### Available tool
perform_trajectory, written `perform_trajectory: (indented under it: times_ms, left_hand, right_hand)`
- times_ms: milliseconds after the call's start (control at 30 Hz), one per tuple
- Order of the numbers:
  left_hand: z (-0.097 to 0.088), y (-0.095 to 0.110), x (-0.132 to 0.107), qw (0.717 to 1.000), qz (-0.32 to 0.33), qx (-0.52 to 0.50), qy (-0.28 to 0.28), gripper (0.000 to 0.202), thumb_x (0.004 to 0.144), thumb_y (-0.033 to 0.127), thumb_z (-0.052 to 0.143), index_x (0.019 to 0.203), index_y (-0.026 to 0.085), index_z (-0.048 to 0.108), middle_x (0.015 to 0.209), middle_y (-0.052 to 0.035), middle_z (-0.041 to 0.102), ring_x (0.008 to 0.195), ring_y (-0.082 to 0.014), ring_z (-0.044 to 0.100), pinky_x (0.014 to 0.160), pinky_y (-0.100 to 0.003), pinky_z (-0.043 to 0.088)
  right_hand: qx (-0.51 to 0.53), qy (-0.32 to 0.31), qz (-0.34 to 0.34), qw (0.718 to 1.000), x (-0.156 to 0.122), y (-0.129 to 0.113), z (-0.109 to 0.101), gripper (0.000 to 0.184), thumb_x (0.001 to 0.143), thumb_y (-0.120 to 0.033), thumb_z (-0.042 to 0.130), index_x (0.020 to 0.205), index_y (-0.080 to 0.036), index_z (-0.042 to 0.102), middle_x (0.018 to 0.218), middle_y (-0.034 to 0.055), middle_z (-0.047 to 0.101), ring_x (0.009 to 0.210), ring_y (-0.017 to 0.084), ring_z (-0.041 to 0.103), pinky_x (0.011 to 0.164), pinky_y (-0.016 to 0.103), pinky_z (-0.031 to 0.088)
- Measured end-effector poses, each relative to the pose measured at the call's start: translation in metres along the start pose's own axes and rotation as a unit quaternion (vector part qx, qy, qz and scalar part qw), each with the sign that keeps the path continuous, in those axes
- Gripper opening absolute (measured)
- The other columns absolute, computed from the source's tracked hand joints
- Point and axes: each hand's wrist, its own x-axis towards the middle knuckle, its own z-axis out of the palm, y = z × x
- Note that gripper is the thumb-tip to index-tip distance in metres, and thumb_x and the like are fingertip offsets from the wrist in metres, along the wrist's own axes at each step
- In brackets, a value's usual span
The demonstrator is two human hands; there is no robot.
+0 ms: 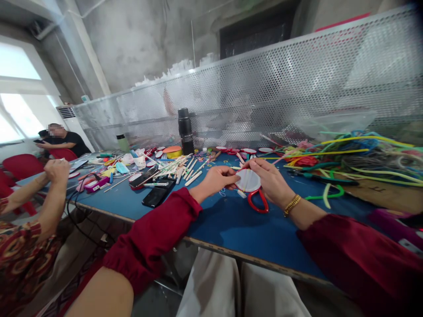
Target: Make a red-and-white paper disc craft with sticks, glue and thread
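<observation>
Both my hands meet over the blue table [228,220] on a small white round fan [248,180]. My left hand [216,178] pinches its left edge with closed fingers. My right hand [271,180] grips its right side; a gold bracelet sits on that wrist. A red pipe cleaner [258,203] runs along the disc's rim and loops below it onto the table. Both my sleeves are dark red.
A pile of coloured pipe cleaners [357,158] lies at the right. Sticks [185,169], discs, a black flask [185,130] and two phones [155,196] lie left of centre. A co-worker's hands [56,171] are at the left; another person sits farther back. A perforated metal screen [264,88] lines the table's far edge.
</observation>
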Motion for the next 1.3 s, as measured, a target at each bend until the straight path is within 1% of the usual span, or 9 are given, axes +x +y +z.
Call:
perform_trajectory:
  times_ms: [167, 267, 400, 533, 767, 900, 1067, 1167, 1300]
  left_hand:
    - [0.0048, -0.0028, -0.0003, 1.0, -0.013, -0.006, -0.008, 0.033, 0.076, 0.039, 0.082, 0.075, 0.014, 0.061, 0.061, 0.003, 0.061, 0.054, -0.0075, 0.057, 0.061, -0.023, 0.051]
    - [0.0062, -0.0045, 0.0, 1.0, -0.014, -0.01, -0.01, 0.031, 0.077, 0.038, 0.081, 0.075, 0.014, 0.061, 0.061, 0.0031, 0.061, 0.054, -0.0073, 0.057, 0.061, -0.023, 0.051]
    - [0.0069, -0.0055, 0.0002, 1.0, -0.014, -0.013, -0.01, 0.029, 0.078, 0.036, 0.08, 0.076, 0.014, 0.061, 0.06, 0.0032, 0.061, 0.053, -0.0068, 0.057, 0.061, -0.022, 0.05]
    - [0.0072, -0.0062, 0.0002, 1.0, -0.015, -0.018, -0.012, 0.03, 0.078, 0.036, 0.081, 0.075, 0.014, 0.061, 0.06, 0.0033, 0.061, 0.053, -0.0071, 0.057, 0.061, -0.023, 0.05]
    - [0.0075, -0.0077, 0.0002, 1.0, -0.007, -0.026, -0.012, 0.026, 0.078, 0.033, 0.079, 0.075, 0.014, 0.061, 0.06, 0.0033, 0.061, 0.053, -0.0075, 0.057, 0.061, -0.023, 0.049]
    - [0.0079, -0.007, -0.0003, 1.0, -0.009, -0.028, -0.01, 0.025, 0.078, 0.031, 0.078, 0.075, 0.014, 0.061, 0.06, 0.0033, 0.061, 0.053, -0.0072, 0.057, 0.06, -0.022, 0.049]
    - [0.0081, -0.0078, 0.0005, 1.0, -0.013, -0.025, -0.011, 0.025, 0.078, 0.032, 0.079, 0.076, 0.014, 0.061, 0.059, 0.0035, 0.061, 0.052, -0.0062, 0.056, 0.059, -0.021, 0.048]
    - [0.008, -0.0076, 0.0006, 1.0, -0.016, -0.025, -0.007, 0.026, 0.078, 0.032, 0.079, 0.076, 0.014, 0.061, 0.06, 0.0031, 0.062, 0.052, -0.0067, 0.057, 0.06, -0.022, 0.049]
    - [0.0073, -0.0048, -0.0008, 0.999, -0.018, -0.029, -0.004, 0.028, 0.077, 0.034, 0.081, 0.075, 0.014, 0.061, 0.059, 0.0031, 0.061, 0.052, -0.0069, 0.057, 0.06, -0.022, 0.05]
  right_hand:
    - [0.004, 0.028, 0.006, 1.0, -0.0015, -0.0027, 0.0061, 0.035, 0.088, -0.061, 0.061, 0.078, -0.027, 0.058, 0.069, 0.0013, 0.058, 0.059, 0.018, 0.053, 0.054, 0.033, 0.046]
    - [-0.014, 0.036, -0.004, 0.999, -0.0006, -0.0017, 0.0059, 0.036, 0.088, -0.062, 0.06, 0.076, -0.028, 0.056, 0.067, 0.0019, 0.057, 0.059, 0.019, 0.051, 0.052, 0.034, 0.044]
    - [-0.025, 0.042, -0.004, 0.999, -0.0002, -0.0009, 0.0048, 0.037, 0.089, -0.062, 0.058, 0.076, -0.028, 0.054, 0.067, 0.0015, 0.057, 0.058, 0.019, 0.052, 0.053, 0.035, 0.045]
    - [-0.021, 0.044, 0.006, 0.999, -0.0005, -0.0018, 0.0049, 0.037, 0.088, -0.062, 0.058, 0.076, -0.028, 0.054, 0.065, 0.0011, 0.055, 0.055, 0.019, 0.05, 0.051, 0.035, 0.043]
    - [-0.024, 0.049, -0.011, 0.998, -0.0001, -0.0017, 0.0059, 0.039, 0.088, -0.063, 0.06, 0.074, -0.027, 0.053, 0.065, 0.0022, 0.051, 0.056, 0.019, 0.047, 0.05, 0.034, 0.04]
    - [-0.022, 0.051, -0.014, 0.998, -0.0004, -0.0018, 0.0059, 0.037, 0.088, -0.06, 0.06, 0.072, -0.027, 0.053, 0.066, 0.0024, 0.051, 0.057, 0.019, 0.047, 0.05, 0.035, 0.04]
    - [-0.027, 0.051, -0.012, 0.998, -0.0002, -0.002, 0.0059, 0.039, 0.088, -0.062, 0.059, 0.073, -0.027, 0.051, 0.065, 0.0008, 0.051, 0.056, 0.018, 0.046, 0.051, 0.033, 0.04]
    - [-0.014, 0.052, -0.006, 0.999, -0.0002, -0.0029, 0.0068, 0.039, 0.086, -0.062, 0.062, 0.072, -0.027, 0.052, 0.066, 0.0005, 0.05, 0.056, 0.017, 0.045, 0.051, 0.032, 0.039]
    - [-0.014, 0.051, -0.018, 0.998, -0.0011, -0.005, 0.0077, 0.038, 0.086, -0.062, 0.063, 0.076, -0.026, 0.055, 0.069, 0.0, 0.051, 0.059, 0.016, 0.045, 0.052, 0.031, 0.039]
